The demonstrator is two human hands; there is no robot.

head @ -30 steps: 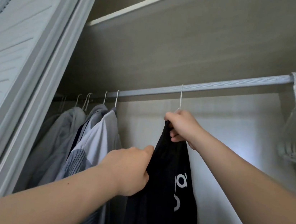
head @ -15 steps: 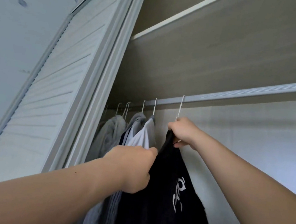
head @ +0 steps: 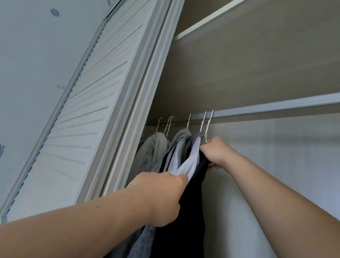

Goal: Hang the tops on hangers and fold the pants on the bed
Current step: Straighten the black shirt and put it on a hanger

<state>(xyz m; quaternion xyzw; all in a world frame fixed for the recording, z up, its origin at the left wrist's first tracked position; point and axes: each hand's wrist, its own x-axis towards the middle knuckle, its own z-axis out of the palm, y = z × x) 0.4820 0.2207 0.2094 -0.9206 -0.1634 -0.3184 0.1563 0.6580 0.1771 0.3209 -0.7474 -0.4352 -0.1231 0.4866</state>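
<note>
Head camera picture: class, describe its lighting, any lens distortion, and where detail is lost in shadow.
Head view: soft, even daylight with no glare; the wide-angle lens bows the closet rail and louvred door; the black top is so dark that its folds vanish; the hanger hooks look thin but sharp; the left hand and right hand are evenly lit.

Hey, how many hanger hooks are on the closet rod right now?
6 that show: one far left, a close pair, one in the middle, and two side by side above the right hand. More may hide behind the door frame.
</note>
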